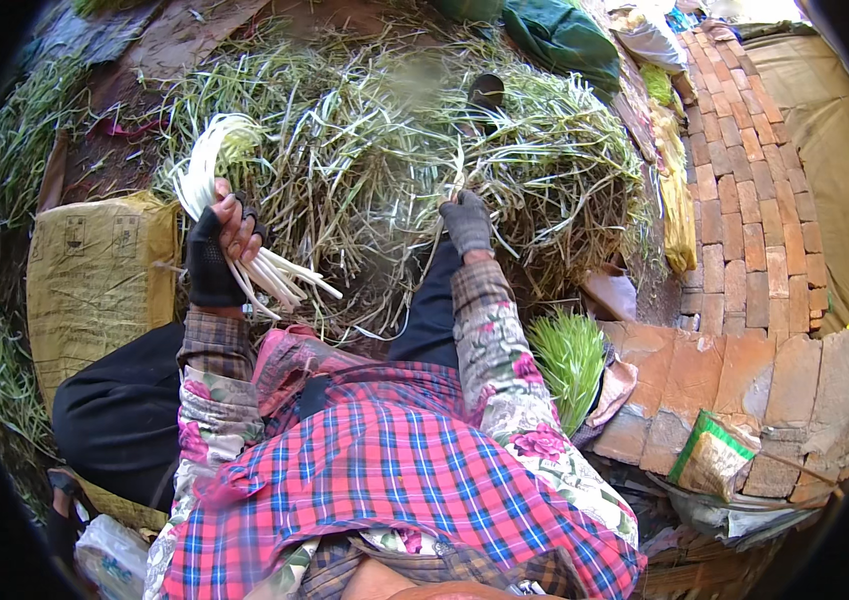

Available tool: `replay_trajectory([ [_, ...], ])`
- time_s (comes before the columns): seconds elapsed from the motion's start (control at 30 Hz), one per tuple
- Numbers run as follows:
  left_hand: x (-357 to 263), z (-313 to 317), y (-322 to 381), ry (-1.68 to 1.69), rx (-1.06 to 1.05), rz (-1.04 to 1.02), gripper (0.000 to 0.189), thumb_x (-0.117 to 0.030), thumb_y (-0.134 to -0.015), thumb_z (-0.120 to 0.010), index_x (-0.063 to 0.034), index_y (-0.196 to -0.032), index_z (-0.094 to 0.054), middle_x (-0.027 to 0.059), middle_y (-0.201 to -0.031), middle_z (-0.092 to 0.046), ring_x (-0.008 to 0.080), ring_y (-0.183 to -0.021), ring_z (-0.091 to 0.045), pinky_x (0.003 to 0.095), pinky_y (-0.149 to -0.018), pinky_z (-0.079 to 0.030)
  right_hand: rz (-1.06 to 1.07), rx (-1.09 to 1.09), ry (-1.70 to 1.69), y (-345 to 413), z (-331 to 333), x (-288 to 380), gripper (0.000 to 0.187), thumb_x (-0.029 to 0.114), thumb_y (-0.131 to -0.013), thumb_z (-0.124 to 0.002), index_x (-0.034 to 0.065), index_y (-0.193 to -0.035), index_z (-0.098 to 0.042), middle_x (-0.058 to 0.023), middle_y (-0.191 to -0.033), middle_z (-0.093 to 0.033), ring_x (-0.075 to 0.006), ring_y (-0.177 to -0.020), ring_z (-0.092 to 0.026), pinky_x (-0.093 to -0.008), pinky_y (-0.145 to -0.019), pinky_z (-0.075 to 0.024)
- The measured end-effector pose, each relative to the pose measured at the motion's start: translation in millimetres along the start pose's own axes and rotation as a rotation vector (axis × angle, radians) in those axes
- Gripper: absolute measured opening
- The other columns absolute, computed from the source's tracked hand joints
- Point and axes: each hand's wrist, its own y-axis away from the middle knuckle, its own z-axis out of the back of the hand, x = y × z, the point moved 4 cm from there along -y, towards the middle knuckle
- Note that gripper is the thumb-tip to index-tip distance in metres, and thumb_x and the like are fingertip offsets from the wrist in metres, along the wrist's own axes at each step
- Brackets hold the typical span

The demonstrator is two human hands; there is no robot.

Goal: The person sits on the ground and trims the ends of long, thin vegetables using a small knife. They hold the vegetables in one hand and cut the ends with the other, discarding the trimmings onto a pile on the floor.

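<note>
My left hand [226,236], in a black fingerless glove, is closed round a bundle of long white stalks [203,161]. The stalks curl over above the fist, and their straight ends stick out below it to the right. In a grey fingerless glove, my right hand [467,221] is at the near edge of a large heap of green and straw-coloured stalks [364,150]. Its fingers are pinched on a pale stalk [459,169] that rises from them. The heap lies in front of my legs, its brownish, dry-looking ends towards me.
A yellow printed sack [102,262] stands at the left by my knee. To the right are bright green shoots [571,367], a brick path [747,210] and a low ledge [702,375] with a green-edged packet [713,456]. A dark green sack [563,41] lies behind the heap.
</note>
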Motion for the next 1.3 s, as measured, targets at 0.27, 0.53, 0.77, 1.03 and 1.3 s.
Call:
replay_trajectory([
  [0.27,52,50,-8,-0.034,-0.24,0.158,0.034,-0.002,-0.078,-0.058,-0.003,-0.108,-0.045,0.0079,-0.077,-0.059,0.0096,-0.043,-0.042,0.0252,-0.038,-0.04,0.443,0.328,-0.465,115,-42,86,0.025,0.019,-0.073,-0.072,0.0007,-0.084,-0.059,-0.01,-0.069,-0.06,-0.0185,-0.064,-0.057,-0.0321,-0.062,-0.0466],
  [0.53,51,31,-2,-0.386,-0.269,0.129,0.036,0.001,-0.071,-0.063,-0.0016,-0.105,-0.051,0.0028,-0.073,-0.055,0.0091,-0.041,-0.043,0.0242,-0.037,-0.037,0.643,0.588,-0.342,143,-59,116,0.025,0.016,-0.075,-0.07,0.0016,-0.091,-0.056,-0.0111,-0.075,-0.061,-0.0206,-0.067,-0.06,-0.0334,-0.061,-0.0472],
  [0.77,51,24,-3,-0.418,-0.271,0.118,0.037,0.004,-0.065,-0.066,-0.0016,-0.099,-0.051,0.0035,-0.074,-0.055,0.0123,-0.043,-0.049,0.0242,-0.037,-0.04,0.432,0.53,-0.854,140,-76,142,0.016,0.013,-0.083,-0.063,0.0012,-0.093,-0.06,0.0,-0.072,-0.058,-0.0072,-0.061,-0.049,-0.0237,-0.054,-0.041],
  [1.03,53,30,-3,-0.445,-0.255,0.053,0.026,0.003,-0.067,-0.065,-0.0018,-0.089,-0.053,0.0035,-0.061,-0.053,0.0112,-0.039,-0.047,0.0232,-0.036,-0.037,0.295,0.503,-0.903,143,-63,142,0.011,0.012,-0.082,-0.065,0.0019,-0.081,-0.06,0.0051,-0.066,-0.052,-0.0017,-0.058,-0.042,-0.0202,-0.049,-0.0347],
  [1.3,51,32,-2,-0.476,-0.29,-0.007,0.022,0.003,-0.066,-0.066,-0.001,-0.083,-0.054,0.0038,-0.06,-0.053,0.0112,-0.038,-0.047,0.0233,-0.035,-0.037,0.289,0.441,-0.857,141,-57,133,0.01,0.011,-0.085,-0.057,0.0066,-0.076,-0.057,0.0056,-0.063,-0.048,-0.0028,-0.052,-0.04,-0.0193,-0.046,-0.0318],
])
